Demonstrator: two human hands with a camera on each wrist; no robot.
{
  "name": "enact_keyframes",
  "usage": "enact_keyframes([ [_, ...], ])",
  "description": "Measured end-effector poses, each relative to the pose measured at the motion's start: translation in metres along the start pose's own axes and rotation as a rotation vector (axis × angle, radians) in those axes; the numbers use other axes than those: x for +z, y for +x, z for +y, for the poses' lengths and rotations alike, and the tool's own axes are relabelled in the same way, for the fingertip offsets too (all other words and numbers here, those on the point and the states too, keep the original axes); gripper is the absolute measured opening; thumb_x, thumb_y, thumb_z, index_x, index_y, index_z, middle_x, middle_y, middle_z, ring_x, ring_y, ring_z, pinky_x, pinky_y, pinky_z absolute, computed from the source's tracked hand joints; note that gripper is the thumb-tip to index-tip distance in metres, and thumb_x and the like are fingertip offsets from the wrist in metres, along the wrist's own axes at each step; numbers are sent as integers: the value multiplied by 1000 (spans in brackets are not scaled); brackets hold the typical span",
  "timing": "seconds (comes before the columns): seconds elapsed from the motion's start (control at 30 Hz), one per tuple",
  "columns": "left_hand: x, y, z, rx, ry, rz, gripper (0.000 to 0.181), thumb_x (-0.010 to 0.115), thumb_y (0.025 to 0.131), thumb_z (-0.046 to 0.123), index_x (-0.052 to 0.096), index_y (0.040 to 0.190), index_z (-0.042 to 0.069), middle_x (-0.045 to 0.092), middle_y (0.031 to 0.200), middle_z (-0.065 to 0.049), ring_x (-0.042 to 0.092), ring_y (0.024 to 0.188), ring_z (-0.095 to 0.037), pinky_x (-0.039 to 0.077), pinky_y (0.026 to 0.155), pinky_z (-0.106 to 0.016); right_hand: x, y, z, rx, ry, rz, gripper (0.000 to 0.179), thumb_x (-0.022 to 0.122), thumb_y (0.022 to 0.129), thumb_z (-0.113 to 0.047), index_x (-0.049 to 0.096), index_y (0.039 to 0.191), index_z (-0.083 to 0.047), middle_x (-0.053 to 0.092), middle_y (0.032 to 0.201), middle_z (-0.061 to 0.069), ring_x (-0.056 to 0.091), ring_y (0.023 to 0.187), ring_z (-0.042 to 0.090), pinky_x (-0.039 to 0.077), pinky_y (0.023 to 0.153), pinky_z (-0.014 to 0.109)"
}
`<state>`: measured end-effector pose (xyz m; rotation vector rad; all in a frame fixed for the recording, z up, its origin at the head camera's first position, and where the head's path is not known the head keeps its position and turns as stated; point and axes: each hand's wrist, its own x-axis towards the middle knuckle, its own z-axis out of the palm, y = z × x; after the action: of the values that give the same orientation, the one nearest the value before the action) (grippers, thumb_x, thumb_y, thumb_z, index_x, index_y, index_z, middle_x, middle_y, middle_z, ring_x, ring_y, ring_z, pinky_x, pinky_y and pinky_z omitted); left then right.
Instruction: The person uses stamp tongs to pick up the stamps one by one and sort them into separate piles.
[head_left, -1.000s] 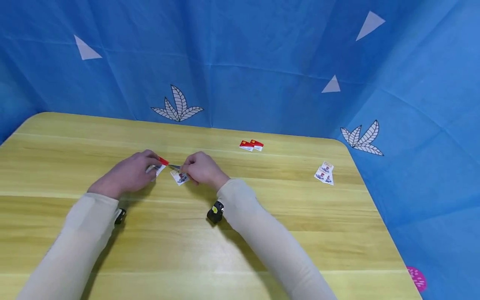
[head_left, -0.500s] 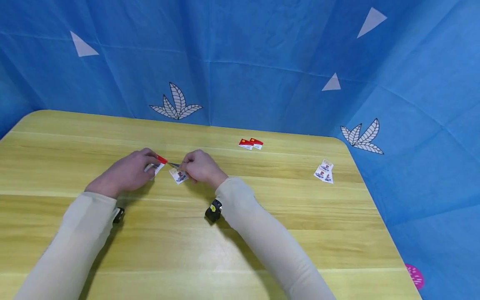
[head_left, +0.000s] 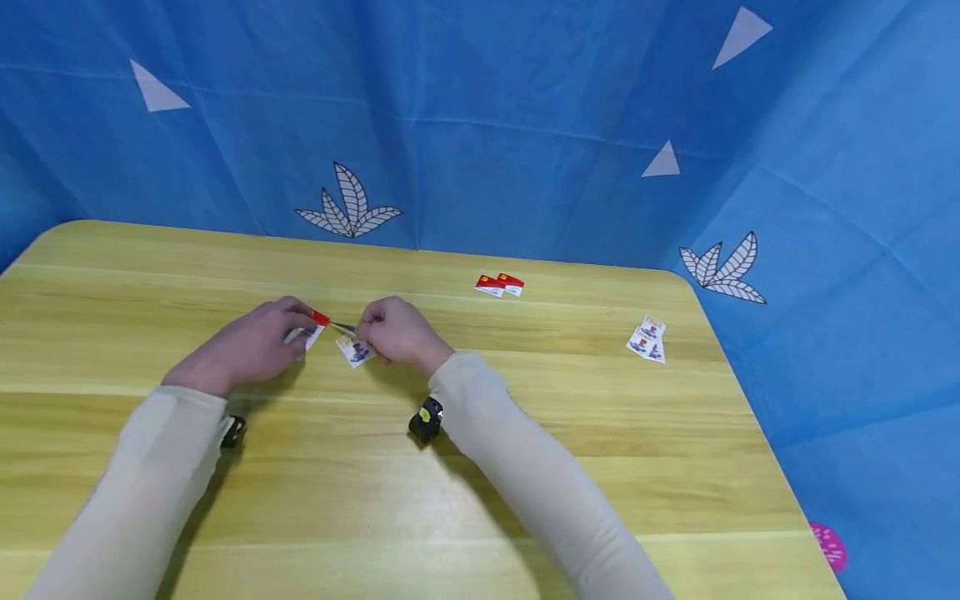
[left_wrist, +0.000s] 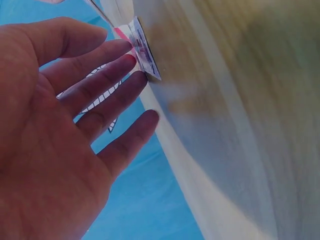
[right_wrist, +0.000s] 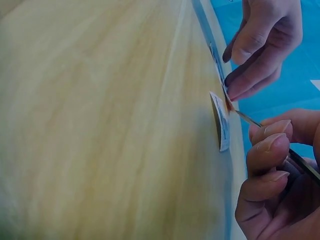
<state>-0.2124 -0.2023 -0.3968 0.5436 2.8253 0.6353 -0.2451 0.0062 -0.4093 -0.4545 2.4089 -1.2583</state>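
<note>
The left hand point(head_left: 261, 342) bends over a small red card point(head_left: 321, 318) on the wooden table point(head_left: 540, 492), its fingertips point(left_wrist: 141, 79) at the card's near side. From the left wrist, its fingers look mostly straight and a little spread, with the thumb lying apart over them; they rest at the card rather than wrapping round it. A white piece shows below the red, partly under these fingers, and I cannot tell whether it belongs to the same card.

The right hand point(head_left: 397, 335) holds slim tweezers point(right_wrist: 306, 169) between thumb and curled fingers. The tip points left and meets the end of the red card, just beyond the left fingertips; whether it grips the edge I cannot tell. A white picture card point(head_left: 356, 351) lies between the hands, just below the tip and close to the right fingers, one edge raised off the table in the right wrist view.

Farther back, two red-and-white cards point(head_left: 491, 287) overlap, and three picture cards point(head_left: 642, 342) lie overlapping toward the right end. Behind the table hangs a blue cloth point(head_left: 495, 167) with printed leaves and triangles
</note>
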Motion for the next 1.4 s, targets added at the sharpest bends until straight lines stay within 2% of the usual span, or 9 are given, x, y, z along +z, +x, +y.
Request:
enact_keyframes([
  [0.2, -2, -5, -2, 14, 0, 27, 32, 55, 95, 7, 63, 122, -9, 50, 132, -26, 41, 122, -47, 34, 101, -62, -1, -1, -2, -9, 12, -25, 16, 56, 97, -9, 68, 91, -2, 50, 54, 3, 46, 44, 15, 38, 45, 26],
  [0.43, -3, -11, -4, 48, -3, 61, 29, 56, 93, 3, 64, 119, -9, 52, 129, -26, 45, 120, -46, 37, 100, -61, -5, -3, 2, -60, 38, -13, 16, 55, 97, -7, 68, 92, 1, 50, 54, 4, 47, 45, 17, 40, 48, 25],
  [0.63, 2, -15, -2, 39, 29, 65, 29, 58, 93, 4, 65, 119, -8, 53, 128, -24, 46, 120, -44, 37, 100, -61, -16, -5, 8, -96, 43, -6, 16, 55, 96, -6, 67, 90, 2, 51, 57, 5, 51, 48, 18, 44, 53, 27],
  [0.8, 2, -19, 0, 68, 16, 67, 29, 58, 93, 3, 65, 117, -9, 54, 126, -24, 49, 116, -43, 40, 97, -60, -26, -9, 11, -97, 35, -5, 16, 53, 94, -5, 67, 92, 1, 50, 56, 5, 53, 49, 21, 49, 62, 28],
  [0.9, 1, -21, 1, 93, 24, 64, 28, 58, 93, 3, 66, 116, -10, 55, 124, -25, 51, 114, -43, 42, 95, -59, -33, -13, 14, -103, 43, -9, 17, 53, 95, -6, 68, 94, 1, 49, 55, 6, 55, 51, 27, 49, 71, 26],
  [0.97, 0, -22, 1, 101, 34, 64, 28, 58, 93, 2, 66, 116, -10, 55, 123, -24, 52, 113, -43, 43, 94, -59, -37, -14, 17, -113, 55, -10, 17, 54, 96, -7, 68, 94, 2, 49, 54, 6, 56, 52, 31, 49, 72, 27],
  [1.1, 0, -22, 1, 93, 36, 51, 27, 60, 93, 3, 67, 116, -9, 56, 122, -24, 53, 112, -43, 44, 93, -59, -48, -19, 22, -118, 66, -12, 18, 54, 98, -9, 68, 96, 4, 49, 55, 6, 55, 53, 33, 48, 68, 29],
  [1.4, 3, -25, -2, 101, 30, 30, 22, 60, 92, 2, 69, 110, -8, 56, 120, -23, 54, 111, -42, 44, 93, -57, -72, -35, 33, -111, 112, 8, 21, 52, 100, -7, 66, 100, 8, 47, 60, 6, 49, 50, 19, 49, 56, 34],
])
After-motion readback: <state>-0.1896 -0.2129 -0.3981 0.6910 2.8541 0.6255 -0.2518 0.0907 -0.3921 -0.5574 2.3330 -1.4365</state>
